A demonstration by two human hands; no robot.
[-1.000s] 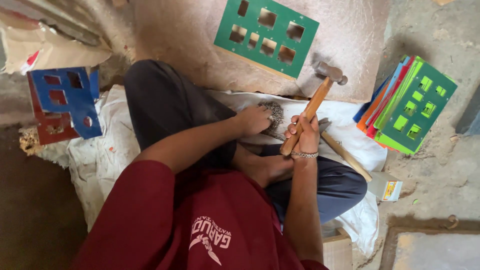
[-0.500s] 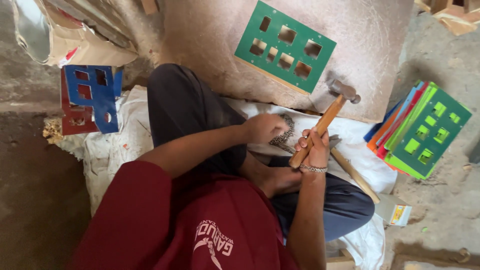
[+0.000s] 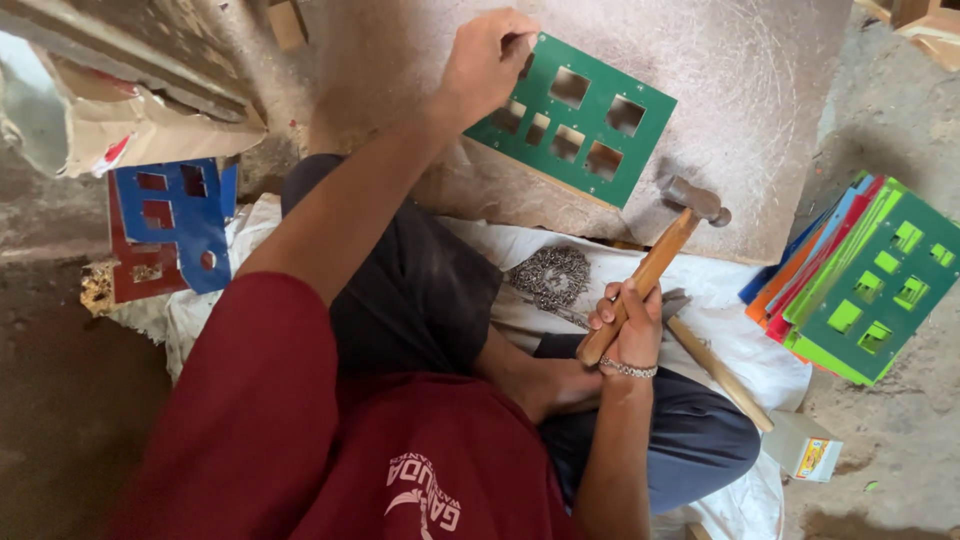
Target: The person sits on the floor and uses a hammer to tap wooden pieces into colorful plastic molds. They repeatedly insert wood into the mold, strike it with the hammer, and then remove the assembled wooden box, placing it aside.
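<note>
Person seated cross-legged on a white sack [image 3: 720, 300], working at a stone slab [image 3: 760, 90].

Left hand [image 3: 487, 62]: fingers pinched at the near-left corner of the green plate [image 3: 580, 118], apparently pressing a small fastener into it; the item itself is too small to make out. The plate lies flat on the slab, toward its left half.

Right hand [image 3: 625, 325]: fingers clenched round the wooden handle of the hammer [image 3: 655, 265]. The head is raised just above the slab's front edge, beside the plate, not touching it.

Progress, as judged: the plate is positioned and one corner is being set; no blow is landing at this instant. The pile of small metal pieces [image 3: 552, 275] on the sack looks well stocked, and a full stack of plates [image 3: 860, 280] waits at the right, off the slab, so most of the work appears to be left.

Count:
- green plate on slab: 1, seven cut-outs showing
- hammers: 1 in hand; a second wooden handle [image 3: 715, 368] lies on the sack
- stacked plates at right: several, green, blue, orange and red edges; exact number unclear
- blue plate [image 3: 175, 215] over a red one at left: 2
- small box [image 3: 805, 445]: 1
</note>
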